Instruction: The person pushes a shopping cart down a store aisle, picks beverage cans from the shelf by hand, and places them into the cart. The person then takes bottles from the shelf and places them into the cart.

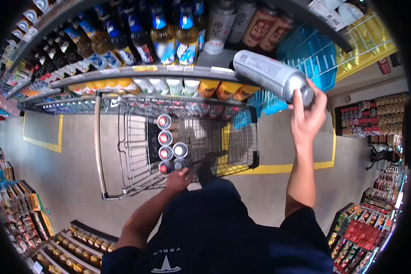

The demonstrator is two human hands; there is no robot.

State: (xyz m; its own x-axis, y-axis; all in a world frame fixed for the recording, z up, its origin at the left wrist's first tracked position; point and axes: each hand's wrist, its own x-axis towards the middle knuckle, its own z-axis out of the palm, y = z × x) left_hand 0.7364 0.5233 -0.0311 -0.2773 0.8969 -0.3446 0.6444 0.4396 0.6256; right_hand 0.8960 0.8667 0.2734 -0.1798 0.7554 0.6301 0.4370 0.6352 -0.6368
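My right hand (pixel 308 109) is raised at the shelf's right end, fingers closed round the capped end of a large silver bottle-shaped can (pixel 269 73). The can is tilted, its base end pointing up and left over the shelf edge. Similar tall silver cans (pixel 220 29) stand on the shelf just behind it. Below, my left hand (pixel 178 179) is closed at the near side rim of a metal shopping cart (pixel 99 150); its fingertips are partly hidden. Inside the cart, close to that hand, several cans with red or white caps (pixel 165 137) stand upright in two rows.
A shelf edge (pixel 169 72) runs along the far side, with bottles (pixel 169 34) above and orange and white cups (pixel 208 88) below. A blue wire basket (pixel 306 55) hangs at the right. Yellow lines (pixel 278 169) mark the floor. Snack racks (pixel 374 116) stand farther right.
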